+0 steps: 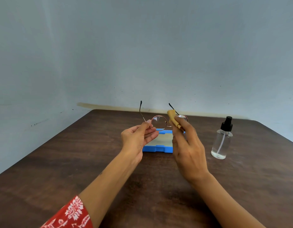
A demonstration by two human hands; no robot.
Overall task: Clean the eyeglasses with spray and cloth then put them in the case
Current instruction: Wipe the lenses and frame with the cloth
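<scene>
Nearest, red patterned sleeve (73,213). Left hand (137,139) pinching eyeglasses (159,120) at left rim, held level above blue case (157,148); right hand (187,145) pressing folded cloth (173,118) on right lens, frame lying left-to-right.

The worktop (63,163) is a dark brown surface with a wood-grain finish and rounded far corners. Its far edge sits close against the rear wall (159,46), and its left edge runs diagonally toward the near left of the view. The rear wall is painted a flat pale grey-blue and carries scattered small dark specks. A pale yellowish strip (109,107) runs along the wall just above the far edge of the worktop. A second wall (19,63) of the same colour meets the rear wall at a corner on the left; it shows a short row of dark marks low down. Lighting is soft and even, with a faint sheen on the worktop.
</scene>
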